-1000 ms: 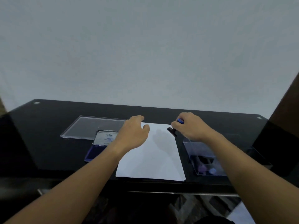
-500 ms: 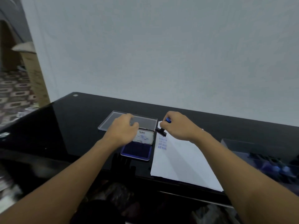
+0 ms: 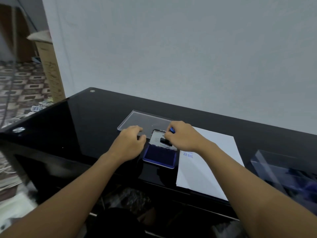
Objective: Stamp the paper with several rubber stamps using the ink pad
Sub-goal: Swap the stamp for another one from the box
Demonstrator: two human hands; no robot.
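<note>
Looking down from head height on a black glass tabletop point(image 3: 85, 126) against a pale wall. In the right grip point(image 3: 183, 137), one rubber stamp point(image 3: 165, 141), with fingers curled round its blue knob and its black base over the raised lid at the far end of the open ink pad point(image 3: 160, 156), not yet on the blue felt. Beside the pad's left edge, the left grip point(image 3: 128, 145), fingers loosely curled, nothing held; whether touching the pad, cannot tell. Just right of the pad, flat on the tabletop, the sheet of paper point(image 3: 211, 160), with a blue print point(image 3: 188, 154) reading AIR MAIL near its left edge, partly hidden under the right wrist.

Probably the inking step, between prints. Calls next for bringing the stamp a little nearer and down, flat onto the blue felt with even pressure, then across to a bare patch of paper clear of the print. Worth steadying the pad with the left grip.

By count: one stamp in hand; one ink pad; one sheet of paper; at least one print, any others hidden; one flat clear lid point(image 3: 147, 121) behind the pad; one clear box point(image 3: 283, 172) at far right, with dark and blue shapes inside, too blurred to count.
</note>
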